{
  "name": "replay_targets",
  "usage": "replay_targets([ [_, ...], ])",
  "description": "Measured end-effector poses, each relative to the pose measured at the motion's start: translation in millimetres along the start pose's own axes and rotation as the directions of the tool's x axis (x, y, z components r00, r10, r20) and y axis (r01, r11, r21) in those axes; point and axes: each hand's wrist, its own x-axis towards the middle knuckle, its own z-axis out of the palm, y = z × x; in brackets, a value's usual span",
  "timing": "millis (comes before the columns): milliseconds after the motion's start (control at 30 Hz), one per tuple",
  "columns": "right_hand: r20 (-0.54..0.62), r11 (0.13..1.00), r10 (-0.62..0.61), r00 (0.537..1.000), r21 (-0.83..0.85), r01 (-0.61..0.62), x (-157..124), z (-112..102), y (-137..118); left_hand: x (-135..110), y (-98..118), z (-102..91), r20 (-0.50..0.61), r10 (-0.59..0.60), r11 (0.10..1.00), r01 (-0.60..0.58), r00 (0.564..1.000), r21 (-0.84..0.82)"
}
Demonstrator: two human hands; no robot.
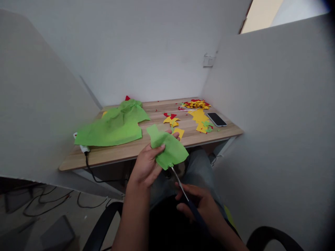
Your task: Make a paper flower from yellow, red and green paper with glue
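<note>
At the left of the wooden table (117,153), a large crumpled green sheet (112,127) is spread, soft and creased like thin paper or felt, with a white plug (84,149) and its black cable seen at its near corner. In front of the table edge, the left hand (146,165) is closed on a smaller green piece (170,148), pinched at its left side; the piece is roughly bottle-shaped, with a narrow neck at the top. 1 pair of scissors (180,183) is pointed up at its lower edge, apparently touching it, though the blades are too thin to judge. The dark blue handles are clasped in the right hand (201,205), lower down. Farther right, flat yellow and red cut-outs (199,116) are scattered beside a dark phone (216,119).
</note>
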Motion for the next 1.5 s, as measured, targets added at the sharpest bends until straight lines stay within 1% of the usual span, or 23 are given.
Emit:
replay_targets([
  [133,0.063,0.994,0.101,0.993,0.041,-0.104,-1.8,-2.7,-4.3,0.1,-1.3,-0.2,-0.001,0.002,1.000,-0.002,1.000,-0.014],
  [267,0.199,0.971,0.193,0.961,0.099,-0.216,-6.5,-4.0,-12.1,0.8,-1.4,-2.1,0.007,0.035,0.999,-0.035,0.999,0.010],
  [367,0.226,0.960,0.228,0.947,0.110,-0.258,-7.1,-0.6,-14.9,1.3,2.5,-4.2,-0.008,0.040,0.999,-0.040,0.999,0.022],
  [400,0.232,0.957,0.227,0.946,0.126,-0.261,-6.5,0.5,-14.5,1.6,4.5,-5.0,-0.016,0.042,0.999,-0.042,0.999,0.024],
  [467,0.250,0.957,0.182,0.951,0.177,-0.229,-4.4,1.0,-11.5,2.5,9.0,-6.8,-0.035,0.046,0.998,-0.045,0.998,0.033],
  [533,0.271,0.966,0.086,0.959,0.213,-0.147,-1.6,-1.7,-6.2,5.2,13.2,-8.7,-0.049,0.048,0.998,-0.046,0.998,0.052],
  [600,0.266,0.976,-0.020,0.964,0.216,-0.039,2.0,-6.7,0.7,11.0,15.9,-11.1,-0.059,0.057,0.996,-0.053,0.997,0.075],
  [667,0.247,0.978,-0.075,0.966,0.207,0.023,7.1,-11.8,9.4,21.2,15.9,-14.6,-0.087,0.071,0.994,-0.063,0.994,0.093],
  [700,0.222,0.979,-0.067,0.973,0.204,0.021,10.3,-13.6,14.6,28.0,14.6,-17.3,-0.110,0.076,0.993,-0.065,0.991,0.102],
  [800,0.168,0.985,0.059,0.984,0.147,-0.085,20.5,-15.0,33.9,53.7,6.6,-29.2,-0.178,0.055,0.986,-0.026,0.982,0.163],
  [867,0.144,0.987,0.140,0.980,0.065,-0.150,25.6,-13.3,47.6,72.7,0.0,-40.1,-0.217,0.022,0.963,0.038,0.976,0.268],
  [933,0.139,0.984,0.178,0.974,0.002,-0.180,27.6,-10.9,58.6,90.8,-4.7,-51.7,-0.250,0.008,0.924,0.088,0.968,0.371],
  [1000,0.163,0.978,0.206,0.965,-0.009,-0.208,26.3,-8.4,66.1,106.5,-6.3,-62.3,-0.272,0.026,0.898,0.097,0.962,0.429],
  [1067,0.221,0.970,0.229,0.948,0.026,-0.240,23.5,-5.9,71.2,119.3,-5.5,-70.5,-0.285,0.051,0.886,0.088,0.957,0.455],
  [1133,0.289,0.964,0.220,0.932,0.085,-0.254,22.2,-4.0,74.9,129.5,-4.5,-75.7,-0.298,0.071,0.876,0.084,0.952,0.474],
  [1167,0.297,0.961,0.201,0.933,0.123,-0.246,22.9,-3.7,76.1,133.9,-4.7,-77.1,-0.303,0.076,0.873,0.084,0.950,0.480],
  [1200,0.283,0.960,0.179,0.942,0.157,-0.230,24.9,-4.4,76.8,138.1,-5.8,-77.8,-0.304,0.076,0.871,0.085,0.949,0.484],
  [1233,0.245,0.961,0.162,0.956,0.182,-0.209,28.1,-6.2,76.5,142.1,-7.9,-77.8,-0.303,0.071,0.870,0.090,0.950,0.485],
  [1300,0.111,0.967,0.158,0.981,0.185,-0.177,38.2,-13.5,73.1,150.4,-15.3,-75.8,-0.294,0.044,0.872,0.106,0.955,0.478],
  [1333,0.042,0.970,0.171,0.984,0.168,-0.175,44.6,-18.8,70.0,154.9,-20.2,-73.7,-0.287,0.027,0.875,0.117,0.957,0.470],
  [1400,-0.054,0.968,0.218,0.975,0.140,-0.208,58.7,-30.8,62.1,164.3,-31.2,-67.5,-0.270,-0.019,0.882,0.143,0.963,0.448],
  [1500,-0.095,0.942,0.310,0.946,0.162,-0.292,77.5,-47.8,48.9,177.1,-44.7,-54.3,-0.215,-0.101,0.921,0.173,0.971,0.349],
])
